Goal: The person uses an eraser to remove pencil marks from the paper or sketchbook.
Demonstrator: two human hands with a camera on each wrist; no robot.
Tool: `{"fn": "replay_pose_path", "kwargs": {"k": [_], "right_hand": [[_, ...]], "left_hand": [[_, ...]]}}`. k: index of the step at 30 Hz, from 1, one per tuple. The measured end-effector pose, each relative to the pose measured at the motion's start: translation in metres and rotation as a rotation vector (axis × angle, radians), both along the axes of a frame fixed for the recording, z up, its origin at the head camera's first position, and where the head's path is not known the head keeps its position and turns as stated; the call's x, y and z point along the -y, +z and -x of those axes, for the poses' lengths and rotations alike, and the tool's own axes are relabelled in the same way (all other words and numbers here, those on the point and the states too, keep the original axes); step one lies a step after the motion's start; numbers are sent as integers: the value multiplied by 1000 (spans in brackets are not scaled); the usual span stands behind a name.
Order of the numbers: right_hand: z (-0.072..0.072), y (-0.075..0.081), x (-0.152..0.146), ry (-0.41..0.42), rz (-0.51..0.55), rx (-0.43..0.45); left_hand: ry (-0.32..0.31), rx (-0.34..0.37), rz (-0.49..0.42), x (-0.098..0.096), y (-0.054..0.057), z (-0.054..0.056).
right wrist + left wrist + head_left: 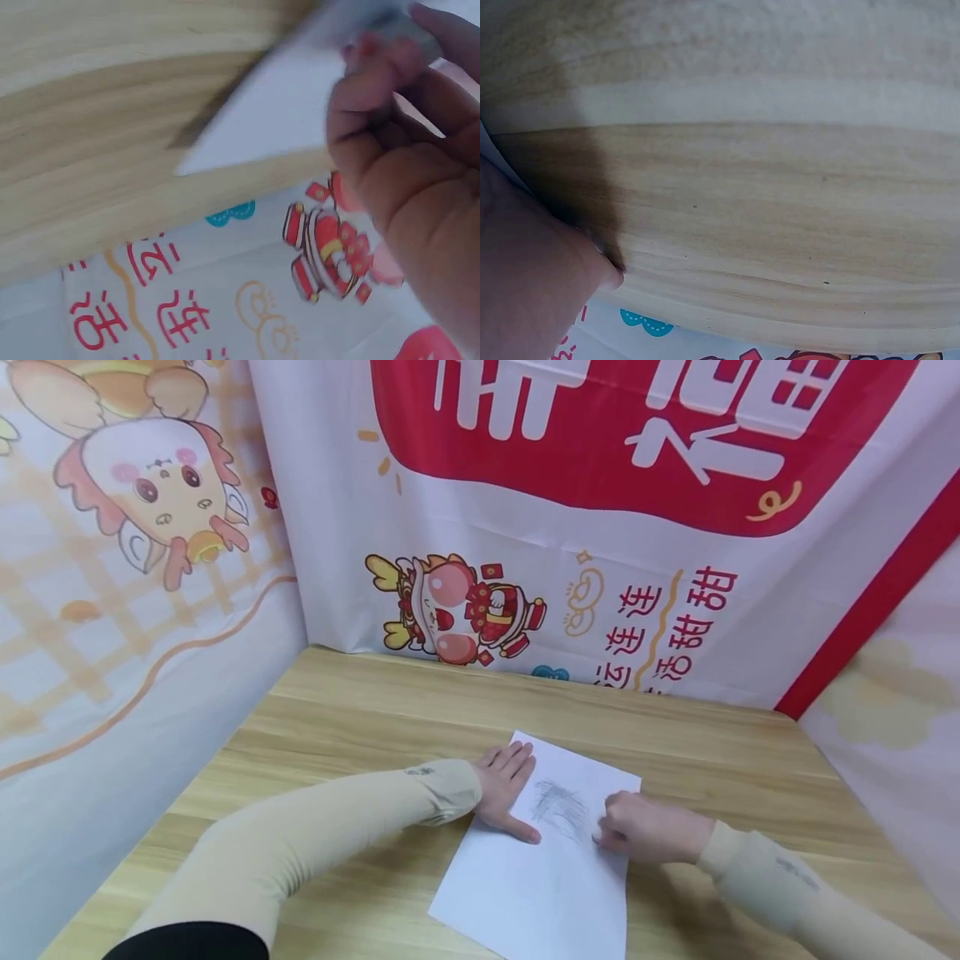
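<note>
Had a white rectangular sheet of paper (540,893) lying aslant on a pale wood-grain table (360,718), with a patch of dark grey scribbled strokes (561,810) in its upper half. Pressed the bare left hand (504,789) flat along the sheet's left edge, with straight fingers and the thumb stretched toward the strokes, gripping nothing. Pinched a small greyish block (414,36) in the curled fingers of the bare right hand (647,828), at the sheet's right side beside the strokes; could not tell its exact shape for blur.

Risked, by judgement, a crease or tear near the right edge, from hard sideways dragging with the sheet weighted on the left only. Might also have swivelled the sheet about the left palm through too strong a push, or smeared grey over the bare lower part through careless rubbing.

Found no readable brand; could not make out the small dark prints on the cream sleeves (360,810). Read red Chinese characters 运连连 and 活甜甜 on a white fabric backdrop (322,527), cut off at the table edge, and apparently a large white 福 on its red panel (585,477).
</note>
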State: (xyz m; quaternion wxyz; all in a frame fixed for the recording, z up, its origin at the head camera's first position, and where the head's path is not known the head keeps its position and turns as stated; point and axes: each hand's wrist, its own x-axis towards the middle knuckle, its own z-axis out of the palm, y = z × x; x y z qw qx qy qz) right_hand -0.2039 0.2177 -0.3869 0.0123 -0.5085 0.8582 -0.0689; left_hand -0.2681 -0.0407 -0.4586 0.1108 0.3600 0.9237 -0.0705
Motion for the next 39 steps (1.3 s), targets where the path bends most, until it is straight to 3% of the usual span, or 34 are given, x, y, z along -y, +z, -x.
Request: {"fn": "replay_pose_path", "kwargs": {"k": [3, 9, 14, 23, 29, 33, 39], "right_hand": [[8, 5, 0, -99, 36, 83], [29, 8, -7, -393, 129, 401], [36, 8, -8, -542, 138, 511], [37, 7, -3, -565, 189, 552], [39, -1, -10, -480, 201, 602], [40, -3, -8, -471, 182, 559], [43, -11, 4, -535, 209, 448]], "left_hand": [[-1, -5, -6, 0, -2, 0], [-3, 5, -7, 0, -2, 2], [-5, 18, -17, -1, 0, 2], [-5, -4, -23, 1, -1, 2], [-8, 4, -23, -1, -1, 1], [-8, 17, -14, -2, -1, 1], [-3, 0, 1, 0, -1, 1]]}}
